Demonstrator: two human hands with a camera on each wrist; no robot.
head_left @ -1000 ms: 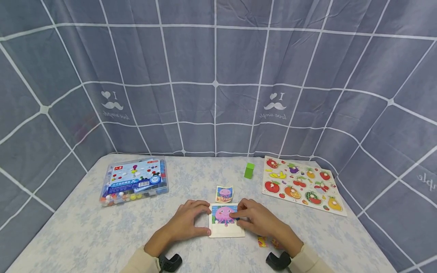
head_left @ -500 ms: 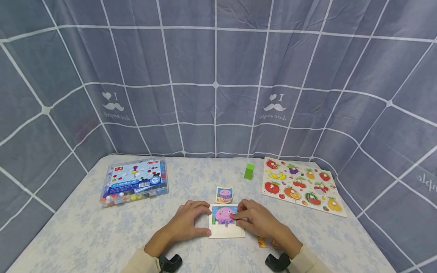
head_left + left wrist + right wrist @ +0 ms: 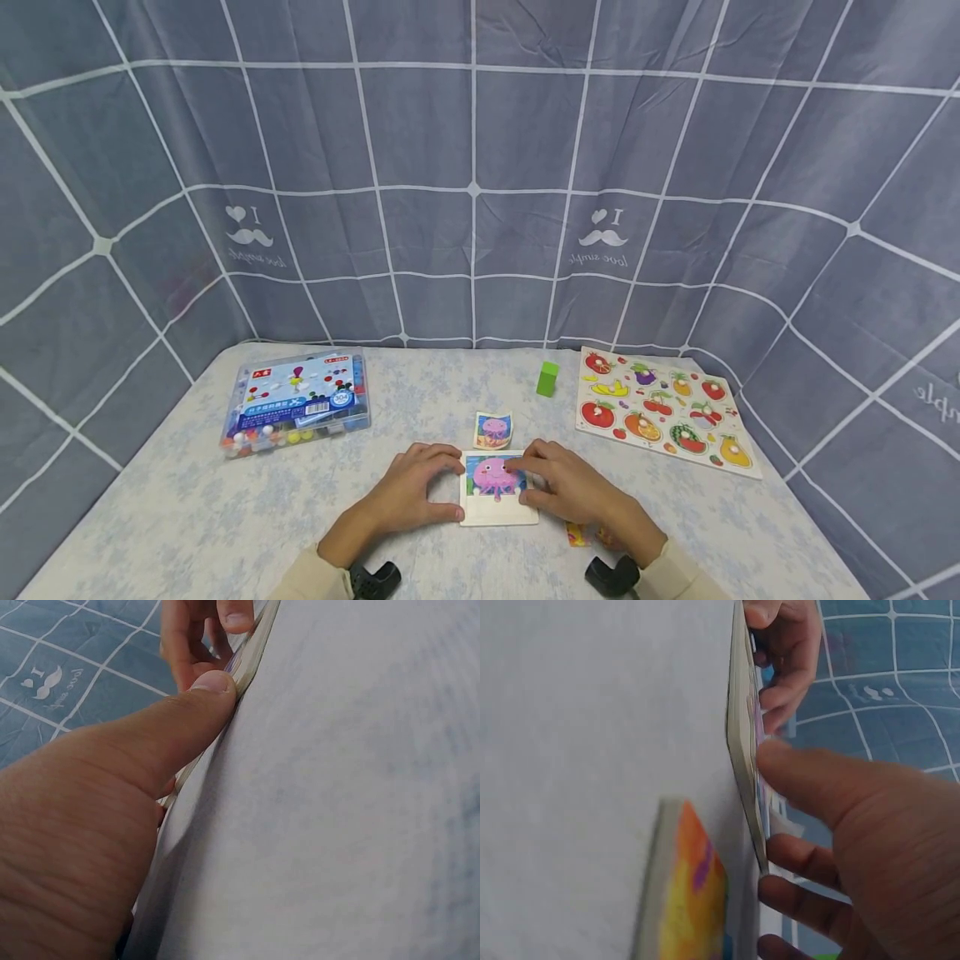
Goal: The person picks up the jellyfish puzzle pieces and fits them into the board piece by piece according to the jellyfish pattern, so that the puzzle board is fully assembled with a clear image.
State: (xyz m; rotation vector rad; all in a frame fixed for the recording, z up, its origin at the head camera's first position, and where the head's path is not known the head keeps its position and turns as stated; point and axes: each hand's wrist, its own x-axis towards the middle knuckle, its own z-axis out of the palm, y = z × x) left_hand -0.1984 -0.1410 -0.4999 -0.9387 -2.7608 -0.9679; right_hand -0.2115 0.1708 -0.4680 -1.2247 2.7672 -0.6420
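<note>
A small wooden jigsaw puzzle board (image 3: 498, 514) lies flat at the front middle of the table, a pink octopus picture (image 3: 491, 473) filling its upper part and bare wood below. My left hand (image 3: 415, 487) holds its left side, thumb at the near corner and fingertips at the far one. Over the picture's right side is my right hand (image 3: 564, 477), index fingertip on the octopus and thumb at the board's right edge. In the right wrist view the thumb (image 3: 802, 776) rests against the board's face. Just behind the board lies a small octopus picture card (image 3: 492, 429).
Orange and yellow puzzle pieces (image 3: 577, 534) lie near my right wrist, partly hidden. A green block (image 3: 547, 379) stands farther back. The fruit puzzle board (image 3: 660, 408) is at the right, a clear plastic case (image 3: 296, 400) of coloured balls at the left. A grey curtain (image 3: 472, 233) surrounds the table.
My right index finger has straightened and shifted slightly up over the octopus, and the picture's right side shows more. The left hand has stayed on the board's left side.
</note>
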